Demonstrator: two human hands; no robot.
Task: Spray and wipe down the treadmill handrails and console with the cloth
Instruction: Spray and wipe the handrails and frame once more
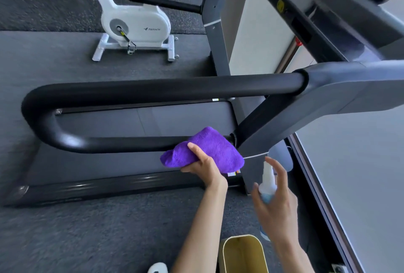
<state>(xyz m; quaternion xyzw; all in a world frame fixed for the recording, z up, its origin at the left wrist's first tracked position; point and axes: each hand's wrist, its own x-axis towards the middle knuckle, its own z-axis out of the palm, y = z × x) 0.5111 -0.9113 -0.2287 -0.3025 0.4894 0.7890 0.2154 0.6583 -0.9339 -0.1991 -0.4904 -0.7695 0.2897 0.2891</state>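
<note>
A black padded handrail (135,91) of the treadmill loops across the middle of the view, with its lower bar (105,144) running toward a grey upright (273,119). My left hand (203,167) grips a bunched purple cloth (209,148) that lies against the right end of that lower bar. To its right, my right hand (277,198) holds a small clear spray bottle (267,183) with a white nozzle and blue liquid, a finger raised near the nozzle. The console (328,21) stretches blurred across the upper right.
The treadmill belt (170,119) lies under the rail on dark gym flooring. A white exercise bike (135,25) stands behind it. A yellow bin (242,255) sits by my feet at the bottom edge. A pale wall or window panel (360,185) fills the right side.
</note>
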